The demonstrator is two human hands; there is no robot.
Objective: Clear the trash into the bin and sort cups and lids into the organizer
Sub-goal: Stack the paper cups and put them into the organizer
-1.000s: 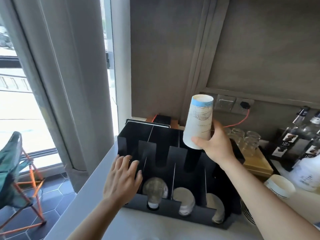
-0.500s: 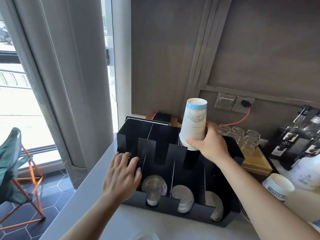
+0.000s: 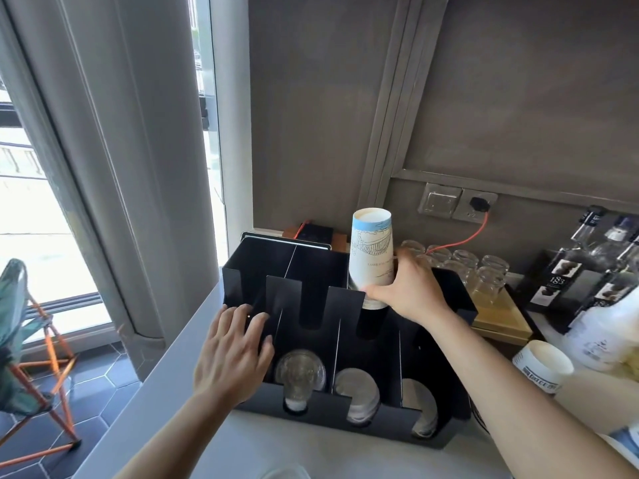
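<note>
**Item: paper cup stack over organizer, both hands in view**

Right hand [image 3: 408,292]: I see it wrapped around the lower part of an upside-down paper cup stack [image 3: 371,257], thumb across the near side, fingers curled behind. The grip is closed on the stack.

Left hand [image 3: 231,350]: fingers spread and laid flat against the front-left wall of the organizer [image 3: 311,409], palm down, holding nothing.

Paper cup stack: white, with a blue band at its upturned base and a line drawing on the side. It stands nearly upright, leaning slightly left, its lower end dipping into the U-shaped notch of a rear compartment, right of centre. I cannot tell whether it touches the compartment floor.

Organizer: black, divided by thin upright walls into rear slots and three front slots. It sits on the pale counter [image 3: 179,402] near the left edge.

Front slots: clear lids [image 3: 299,371] in the left one, white lids [image 3: 356,392] in the middle, more white lids [image 3: 420,406] in the right.

Elsewhere: a short white paper cup [image 3: 541,366] stands on the counter right of the organizer; upturned glasses [image 3: 484,271] sit behind it.
</note>
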